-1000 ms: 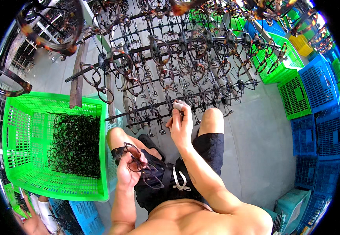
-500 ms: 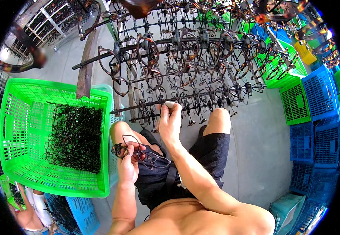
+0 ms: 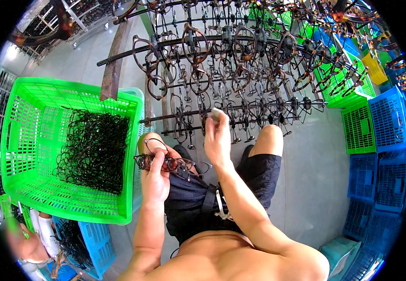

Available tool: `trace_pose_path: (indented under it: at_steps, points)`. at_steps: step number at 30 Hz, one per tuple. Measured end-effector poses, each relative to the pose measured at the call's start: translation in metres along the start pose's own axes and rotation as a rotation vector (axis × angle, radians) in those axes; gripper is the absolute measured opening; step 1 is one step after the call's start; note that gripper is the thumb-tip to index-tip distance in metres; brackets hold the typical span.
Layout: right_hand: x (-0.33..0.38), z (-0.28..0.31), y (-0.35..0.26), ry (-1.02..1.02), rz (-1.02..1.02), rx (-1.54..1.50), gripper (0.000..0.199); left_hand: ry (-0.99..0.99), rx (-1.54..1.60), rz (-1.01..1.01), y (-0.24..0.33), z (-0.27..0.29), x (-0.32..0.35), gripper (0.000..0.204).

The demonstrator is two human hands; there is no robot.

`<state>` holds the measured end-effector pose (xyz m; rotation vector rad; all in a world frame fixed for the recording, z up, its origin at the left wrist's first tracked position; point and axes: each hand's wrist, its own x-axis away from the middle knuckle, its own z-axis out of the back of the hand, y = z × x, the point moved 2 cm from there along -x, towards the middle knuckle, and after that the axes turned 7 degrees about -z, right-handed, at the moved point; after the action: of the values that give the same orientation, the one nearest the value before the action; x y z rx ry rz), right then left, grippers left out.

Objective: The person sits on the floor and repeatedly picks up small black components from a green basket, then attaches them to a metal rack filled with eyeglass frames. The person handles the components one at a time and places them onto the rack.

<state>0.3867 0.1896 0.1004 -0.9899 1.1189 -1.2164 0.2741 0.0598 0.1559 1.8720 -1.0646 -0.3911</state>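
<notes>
My left hand is closed around a small bunch of dark eyeglass frames, held over my left thigh. One round rim sticks up above the fingers. My right hand reaches up to a low dark rod hung with eyeglass frames. A whitish cover sits on one of its fingertips. Its fingers are bent together at the rod, and what they grip there is hidden. More rods above carry rows of brown mottled eyeglass frames, held by dark clips.
At my left stands a bright green basket with a heap of dark eyeglass frames inside. Stacked blue crates and a green crate line the right side. Another person's arm shows at lower left.
The whole view has shifted, so things appear farther right and higher. My right hand has moved slightly right along the rod. The frames in my left hand have turned and sit closer together.
</notes>
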Motion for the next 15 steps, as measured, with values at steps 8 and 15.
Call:
trace_pose_path:
  at_steps: [8,15]
  points:
    - [0.046,0.049,-0.035,-0.888,-0.173,-0.146,0.037,-0.092,-0.522,-0.291,-0.007,-0.01,0.007,0.012]
    - [0.057,0.037,-0.073,-0.811,-0.127,-0.385,0.037,-0.229,-1.098,-0.573,-0.007,0.002,0.009,0.012]
